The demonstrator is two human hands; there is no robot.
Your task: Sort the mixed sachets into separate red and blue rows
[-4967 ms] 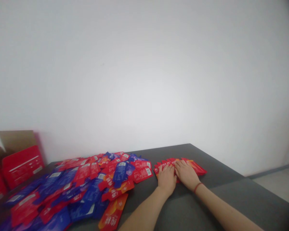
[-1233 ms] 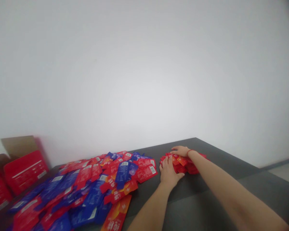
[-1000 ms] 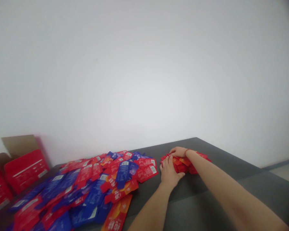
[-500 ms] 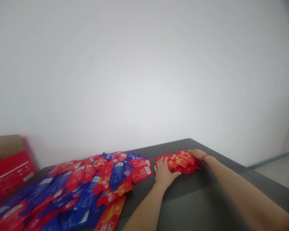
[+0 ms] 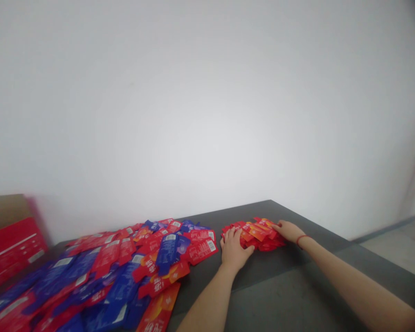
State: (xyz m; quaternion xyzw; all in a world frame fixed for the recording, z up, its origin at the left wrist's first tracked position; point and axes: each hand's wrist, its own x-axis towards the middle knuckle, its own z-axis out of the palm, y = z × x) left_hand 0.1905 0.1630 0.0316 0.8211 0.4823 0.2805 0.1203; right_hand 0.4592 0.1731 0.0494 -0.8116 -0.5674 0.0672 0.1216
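A stack of overlapping red-and-orange pouches [image 5: 257, 232] lies on the dark table between my two hands. My left hand [image 5: 234, 249] rests against the stack's left end, fingers spread over it and thumb stuck out to the right. At the right end, my right hand [image 5: 289, 231] touches the pouches' edge with its fingertips, the fingers stretched out and not wrapped round anything. A thin red band [image 5: 300, 238] circles the right wrist. Parts of the stack's left end are hidden under the left fingers.
A large loose pile of red, blue and orange pouches [image 5: 121, 272] covers the table's left side. Behind it at far left stands a red cardboard box [image 5: 12, 249] with a raised brown flap. A white wall [image 5: 207, 115] runs behind the dark table [image 5: 276, 295]; floor shows at right.
My right hand has moved from the stack's far side, over the pouches, to its right end. The left hand stays at the left end. The view has turned slightly right.
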